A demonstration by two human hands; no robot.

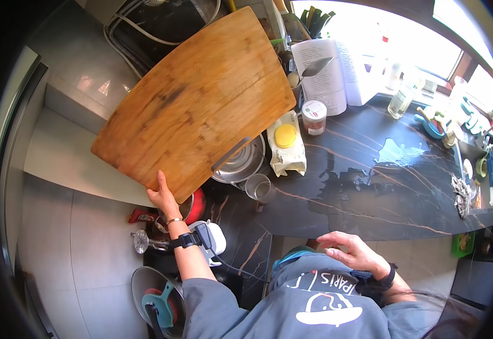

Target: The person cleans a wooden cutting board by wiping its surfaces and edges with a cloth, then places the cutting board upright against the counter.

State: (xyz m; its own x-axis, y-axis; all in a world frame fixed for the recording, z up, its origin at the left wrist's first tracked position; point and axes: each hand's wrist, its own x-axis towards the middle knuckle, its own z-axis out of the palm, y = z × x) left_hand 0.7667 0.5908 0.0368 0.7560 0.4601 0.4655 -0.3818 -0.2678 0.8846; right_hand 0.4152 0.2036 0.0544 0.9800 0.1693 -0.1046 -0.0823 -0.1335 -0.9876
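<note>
board, wooden, held up in the air and tilted, its lower edge pinched by the left hand. thumb lies on the near face at the edge; the other fingers are behind the wood, out of sight. the board stretches up and away from those fingers, covering much of the counter's far left end.

just past the fingers, under the board's lower corner, a steel bowl peeks out. beside it a small metal cup. a red pot sits right next to the left wrist. further out from the fingers: a white bag with a yellow lid, a jar, an open book standing upright with a spoon in front of it.

right hand is empty, held close to the body over the counter edge, fingers loosely spread and slightly curled, touching nothing. beyond its fingertips the dark counter shows a wet patch. well off to the right, dishes and cups cluster near the window; details too small to tell.

both wrists carry dark bands.
</note>
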